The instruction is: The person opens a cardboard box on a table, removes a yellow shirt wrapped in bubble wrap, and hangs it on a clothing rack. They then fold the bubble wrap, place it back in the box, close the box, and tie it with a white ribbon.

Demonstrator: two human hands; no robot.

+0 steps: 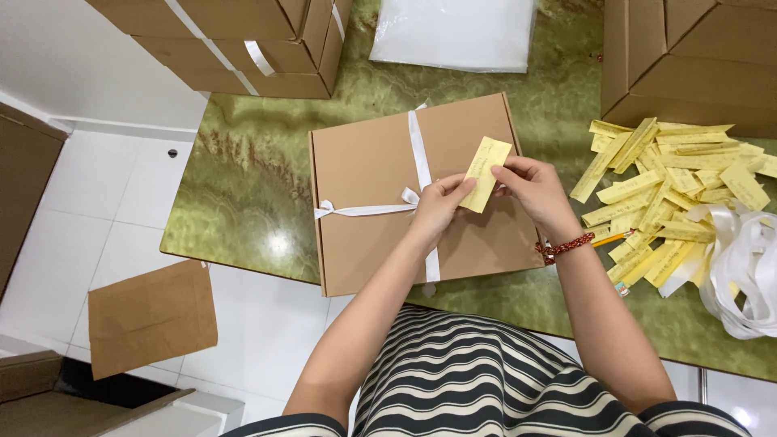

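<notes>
Two hands meet over a small yellow paper slip (484, 173), which is held just above the middle of a flat brown cardboard box (421, 194). The left hand (443, 206) pinches the slip's lower edge between thumb and fingers; the right hand (530, 188) closes its fingertips on the slip's right side. The slip stands tilted, its upper end leaning to the right. There seems to be faint writing on it, though it is too small to be sure.

The box lies on a green marbled bench (251, 186) and is tied with a white ribbon (421, 162) that crosses its lid, knotted in a bow just beside the left hand. A red beaded bracelet (565, 245) sits on the right wrist.

To the right of the box, a loose pile of yellow slips (672, 194) spreads over the bench, with a bundle of white ribbon (740, 267) at its near edge and a pencil (611, 239) partly under the slips. Stacked cardboard boxes (696, 57) stand behind the pile, more boxes (243, 40) at the far left corner, and a clear plastic bag (453, 32) lies between them. A brown piece of cardboard (152, 316) rests on the white tiled floor (97, 202).
</notes>
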